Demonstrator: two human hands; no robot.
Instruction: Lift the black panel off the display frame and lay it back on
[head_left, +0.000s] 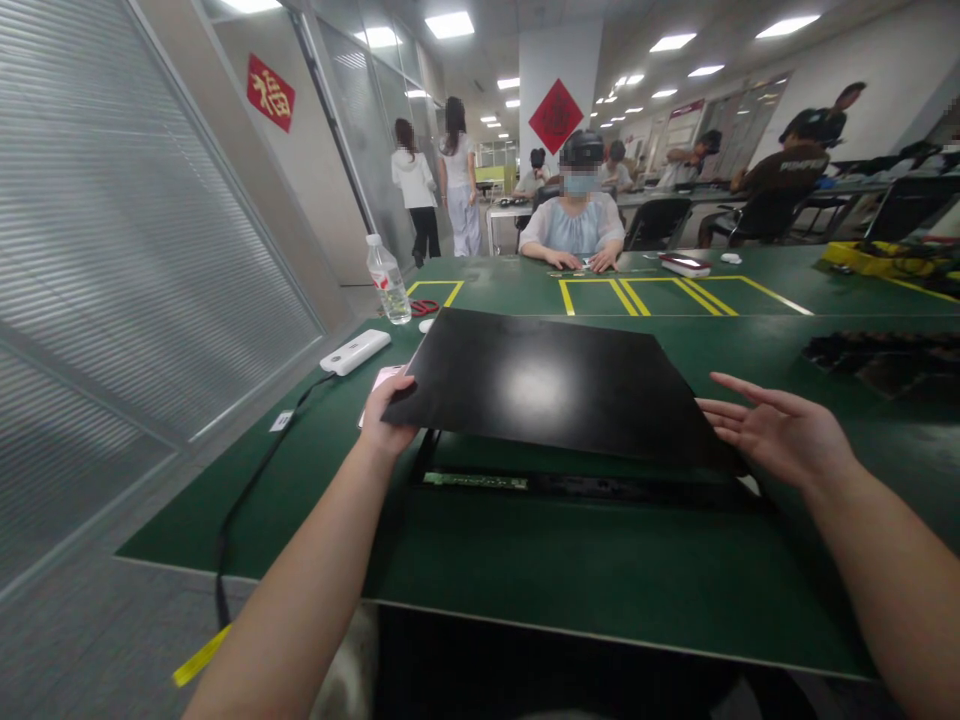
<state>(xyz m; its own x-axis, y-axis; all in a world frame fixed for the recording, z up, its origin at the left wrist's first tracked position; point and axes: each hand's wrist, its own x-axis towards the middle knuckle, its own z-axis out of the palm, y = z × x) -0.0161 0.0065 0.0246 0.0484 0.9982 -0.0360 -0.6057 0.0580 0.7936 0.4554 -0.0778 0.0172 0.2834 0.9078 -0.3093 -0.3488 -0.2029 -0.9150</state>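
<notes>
A thin black glossy panel (600,395), which looks like a display panel, is held tilted above the table. My left hand (390,412) grips its left edge, thumb on top and fingers underneath. Beside the right edge, my right hand (780,430) is open with its fingers stretched out; the fingertips are close to the edge, and I cannot tell whether they touch it. Below the panel lies a black frame (637,490), partly hidden by it. A narrow green circuit board (476,482) shows along the frame's near side.
To the left on the green table (300,520) are a white power bank (355,352) with a black strap, a pink phone (384,380), a water bottle (388,282) and red-handled scissors (424,308). Dark parts (892,362) lie at right. A person (574,225) sits opposite.
</notes>
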